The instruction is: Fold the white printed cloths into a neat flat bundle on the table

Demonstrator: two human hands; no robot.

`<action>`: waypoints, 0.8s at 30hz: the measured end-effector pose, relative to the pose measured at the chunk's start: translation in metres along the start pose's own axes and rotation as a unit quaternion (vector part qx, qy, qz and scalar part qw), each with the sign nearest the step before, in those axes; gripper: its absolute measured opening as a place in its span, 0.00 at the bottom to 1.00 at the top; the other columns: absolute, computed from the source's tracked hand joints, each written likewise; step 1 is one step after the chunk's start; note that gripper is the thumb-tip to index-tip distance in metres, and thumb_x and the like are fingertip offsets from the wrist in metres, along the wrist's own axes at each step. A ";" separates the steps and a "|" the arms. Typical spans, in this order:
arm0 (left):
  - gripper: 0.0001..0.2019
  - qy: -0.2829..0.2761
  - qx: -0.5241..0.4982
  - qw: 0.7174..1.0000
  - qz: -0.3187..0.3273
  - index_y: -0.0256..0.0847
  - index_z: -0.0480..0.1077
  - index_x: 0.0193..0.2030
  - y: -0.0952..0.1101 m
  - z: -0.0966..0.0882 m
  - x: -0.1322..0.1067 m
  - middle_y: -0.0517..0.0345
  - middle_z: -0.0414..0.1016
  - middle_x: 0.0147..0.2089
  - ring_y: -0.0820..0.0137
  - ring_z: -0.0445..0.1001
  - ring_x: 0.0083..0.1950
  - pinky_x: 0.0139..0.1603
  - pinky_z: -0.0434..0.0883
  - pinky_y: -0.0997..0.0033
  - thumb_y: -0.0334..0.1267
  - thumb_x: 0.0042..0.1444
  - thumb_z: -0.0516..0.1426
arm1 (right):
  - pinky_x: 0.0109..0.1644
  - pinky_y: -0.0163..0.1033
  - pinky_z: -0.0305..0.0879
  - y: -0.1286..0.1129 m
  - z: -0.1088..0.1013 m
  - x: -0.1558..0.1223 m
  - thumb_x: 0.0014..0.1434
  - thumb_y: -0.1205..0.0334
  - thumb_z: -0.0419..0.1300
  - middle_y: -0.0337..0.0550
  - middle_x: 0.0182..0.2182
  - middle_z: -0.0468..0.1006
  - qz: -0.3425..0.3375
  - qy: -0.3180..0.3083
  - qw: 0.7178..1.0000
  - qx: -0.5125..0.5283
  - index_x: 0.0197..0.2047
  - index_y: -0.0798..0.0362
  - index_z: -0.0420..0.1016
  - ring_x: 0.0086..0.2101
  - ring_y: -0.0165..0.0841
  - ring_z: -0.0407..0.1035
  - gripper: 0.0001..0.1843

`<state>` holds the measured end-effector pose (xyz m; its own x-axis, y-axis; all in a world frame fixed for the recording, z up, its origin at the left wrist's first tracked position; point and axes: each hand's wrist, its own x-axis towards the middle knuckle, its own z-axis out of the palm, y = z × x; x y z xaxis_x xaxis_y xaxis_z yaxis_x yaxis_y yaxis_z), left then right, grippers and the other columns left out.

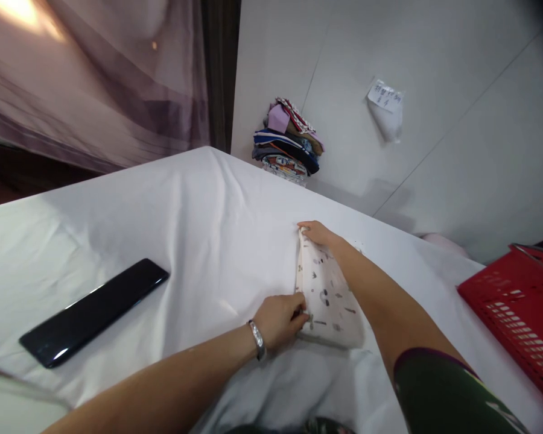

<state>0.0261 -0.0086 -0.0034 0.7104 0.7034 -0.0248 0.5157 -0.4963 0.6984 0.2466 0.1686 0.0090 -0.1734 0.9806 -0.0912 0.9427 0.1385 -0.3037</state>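
Observation:
A small cream cloth (pixel 328 298) with dark printed marks lies folded on the white sheet (pixel 163 217) in front of me. My left hand (pixel 278 319), a silver bracelet on its wrist, pinches the cloth's near left corner. My right hand (pixel 317 233) reaches across the cloth and grips its far left corner with closed fingers. The right forearm covers part of the cloth's right side.
A long black glossy slab (pixel 93 310) lies on the sheet at the left. A stack of folded colourful clothes (pixel 287 144) sits at the far edge against the wall. A red plastic basket (pixel 520 307) stands at the right. A paper note (pixel 385 96) hangs on the wall.

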 end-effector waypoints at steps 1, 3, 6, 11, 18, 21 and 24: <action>0.06 0.001 -0.002 1.000 0.002 0.44 0.66 0.35 -0.001 0.000 0.000 0.63 0.74 0.30 0.72 0.70 0.31 0.30 0.60 0.75 0.42 0.54 0.52 | 0.57 0.39 0.55 -0.001 0.000 -0.001 0.55 0.67 0.52 0.43 0.53 0.70 0.005 0.006 1.000 -0.009 0.54 0.52 0.68 0.52 0.35 0.63 0.22; 0.06 0.000 -0.007 1.000 0.006 0.44 0.66 0.35 -0.002 0.000 0.000 0.63 0.74 0.30 0.72 0.70 0.31 0.30 0.60 0.76 0.42 0.55 0.52 | 0.60 0.43 0.50 -0.005 -0.002 -0.007 0.56 0.63 0.52 0.47 0.56 0.65 0.017 0.028 0.999 -0.029 0.56 0.54 0.65 0.56 0.38 0.57 0.23; 0.07 -0.005 -0.008 1.000 0.010 0.44 0.66 0.35 -0.003 0.000 0.000 0.63 0.74 0.31 0.72 0.70 0.31 0.30 0.59 0.76 0.42 0.55 0.52 | 0.62 0.49 0.40 -0.014 0.001 -0.021 0.60 0.58 0.48 0.49 0.61 0.55 0.026 0.078 0.995 -0.052 0.60 0.55 0.58 0.61 0.40 0.44 0.25; 0.07 -0.005 -0.006 1.000 -0.003 0.44 0.66 0.35 -0.001 0.000 0.001 0.64 0.74 0.29 0.72 0.70 0.31 0.30 0.59 0.75 0.42 0.55 0.52 | 0.62 0.54 0.32 -0.027 0.023 -0.042 0.61 0.48 0.43 0.49 0.65 0.45 0.033 0.057 0.995 -0.081 0.62 0.55 0.51 0.63 0.41 0.35 0.30; 0.07 -0.003 -0.023 1.000 0.006 0.44 0.66 0.34 0.000 -0.003 0.000 0.65 0.74 0.27 0.72 0.70 0.30 0.29 0.59 0.75 0.42 0.55 0.51 | 0.62 0.53 0.28 -0.043 0.021 -0.049 0.60 0.44 0.41 0.48 0.66 0.38 0.079 0.005 0.994 -0.071 0.64 0.55 0.48 0.63 0.40 0.30 0.34; 0.07 -0.002 -0.023 1.000 0.010 0.44 0.66 0.34 -0.001 -0.003 0.000 0.65 0.74 0.28 0.72 0.70 0.30 0.29 0.59 0.75 0.42 0.55 0.51 | 0.62 0.52 0.27 -0.051 0.023 -0.067 0.60 0.42 0.38 0.49 0.66 0.34 0.093 0.042 0.993 -0.060 0.64 0.55 0.46 0.63 0.41 0.27 0.36; 0.07 0.002 -0.019 1.000 0.016 0.44 0.66 0.34 -0.002 -0.001 0.001 0.65 0.74 0.29 0.72 0.70 0.30 0.30 0.60 0.75 0.42 0.55 0.51 | 0.62 0.51 0.27 -0.059 0.034 -0.086 0.60 0.41 0.38 0.50 0.66 0.34 0.092 0.044 0.994 -0.048 0.65 0.57 0.43 0.63 0.40 0.27 0.38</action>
<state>0.0252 -0.0062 -0.0045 0.7238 0.6900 0.0003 0.4745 -0.4980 0.7259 0.1964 0.0716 0.0021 0.0266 0.9983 -0.0525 0.9796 -0.0365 -0.1975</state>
